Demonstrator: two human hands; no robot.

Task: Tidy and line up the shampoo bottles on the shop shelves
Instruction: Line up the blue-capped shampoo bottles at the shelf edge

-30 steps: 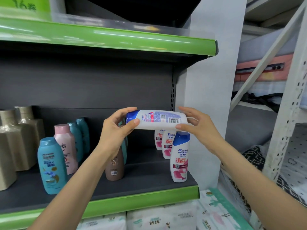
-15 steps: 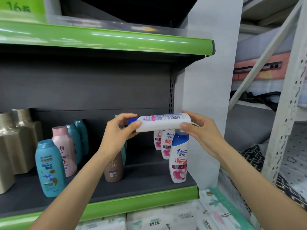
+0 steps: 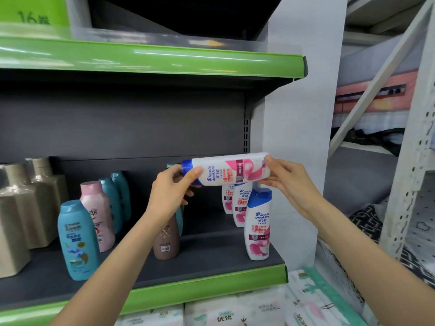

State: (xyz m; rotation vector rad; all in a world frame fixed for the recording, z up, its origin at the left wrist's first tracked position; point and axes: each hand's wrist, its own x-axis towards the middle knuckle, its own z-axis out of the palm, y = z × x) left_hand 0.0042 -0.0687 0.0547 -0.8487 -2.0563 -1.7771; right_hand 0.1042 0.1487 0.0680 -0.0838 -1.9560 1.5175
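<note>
Shampoo bottle [image 3: 229,169]: was held lying on its side in the air, above the shelf [image 3: 211,252] and just over the row of matching bottles; blue cap pointed left, pink-and-white front label faced the camera.
Left hand [image 3: 169,194]: was curled round the cap end of the bottle, thumb laid across the front just right of the cap, other fingers wrapped behind and under.
Right hand [image 3: 288,178]: was pinching the base end, thumb tip on the upper edge, fingers beneath; fingers narrow, closed on the bottle.
Matching bottles: three were seen standing upright at the right end of the shelf, one behind another; the front one [image 3: 258,223] stood close to the green shelf edge [image 3: 188,290], the two behind [image 3: 240,203] were partly hidden by the held bottle.
Brown bottle [image 3: 166,241]: stood upright mid-shelf, its top hidden behind the left wrist.
Teal bottle [image 3: 76,240]: stood upright near the front, left of centre.
Pink bottle [image 3: 97,214]: stood just behind and right of the teal one; more teal bottles were lined up behind it.
Gold bottles [image 3: 28,203]: were grouped at the far left.
Lower level: soft patterned packs [image 3: 235,311] were stacked below the shelf edge.
</note>
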